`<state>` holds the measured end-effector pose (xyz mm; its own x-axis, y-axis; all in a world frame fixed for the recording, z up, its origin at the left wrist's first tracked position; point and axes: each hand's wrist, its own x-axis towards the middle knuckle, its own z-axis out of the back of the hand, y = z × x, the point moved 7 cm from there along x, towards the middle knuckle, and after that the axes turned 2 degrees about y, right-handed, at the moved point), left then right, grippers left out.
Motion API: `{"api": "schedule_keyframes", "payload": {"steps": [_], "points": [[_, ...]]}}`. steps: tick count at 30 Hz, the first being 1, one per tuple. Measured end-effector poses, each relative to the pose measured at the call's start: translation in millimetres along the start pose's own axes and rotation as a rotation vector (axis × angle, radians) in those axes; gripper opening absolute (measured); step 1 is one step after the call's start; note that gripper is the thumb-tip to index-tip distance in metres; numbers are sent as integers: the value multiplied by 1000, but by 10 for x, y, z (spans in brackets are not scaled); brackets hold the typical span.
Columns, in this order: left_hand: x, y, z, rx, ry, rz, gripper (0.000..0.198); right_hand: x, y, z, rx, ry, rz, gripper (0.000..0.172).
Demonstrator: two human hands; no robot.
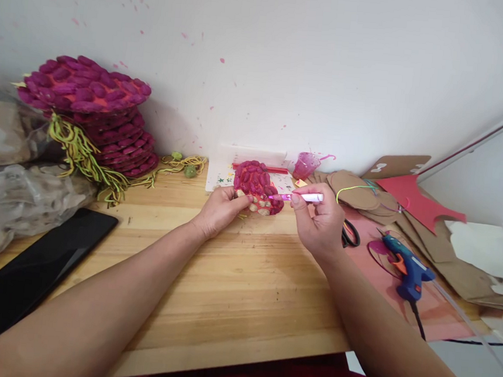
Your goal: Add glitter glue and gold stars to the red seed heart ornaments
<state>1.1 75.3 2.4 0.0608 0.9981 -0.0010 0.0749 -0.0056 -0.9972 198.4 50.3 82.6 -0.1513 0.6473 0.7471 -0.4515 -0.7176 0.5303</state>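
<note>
My left hand (222,210) grips the left edge of a small craft piece (254,180) covered in bumpy oval bits. Most of these are magenta on a red ground; a few along the lower edge are pale cream. In my right hand (321,221) is a white marker (310,198) with a pink front end, pinched between thumb and fingers. Its tip points left and meets the craft piece near the pale bits, or comes very close. Behind the piece lies a white sheet (217,177) with coloured spots, partly hidden.
Left stand a stack of magenta bumpy discs (119,136) with yellow-green cords (76,150), plastic bags (30,198) and a black phone-like slab (42,270). Right are a pink-stained cup (305,165), cardboard pieces (350,190), scissors (352,233) and a blue glue gun (412,273) with its cable.
</note>
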Motion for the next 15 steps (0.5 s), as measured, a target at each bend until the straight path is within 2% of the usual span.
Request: {"api": "schedule_keyframes", "payload": {"steps": [3,11,15], "points": [[1,0,5,0,-6,-7,30,-3,-20,13,-2,-17,-12,5],[-15,-39,-33,-30,20,-18,28,-1,81,-85,-17,77,32,4],[-4,-32,-15,-15,10,-24,29,-3,27,-42,0,35,11,4]]}}
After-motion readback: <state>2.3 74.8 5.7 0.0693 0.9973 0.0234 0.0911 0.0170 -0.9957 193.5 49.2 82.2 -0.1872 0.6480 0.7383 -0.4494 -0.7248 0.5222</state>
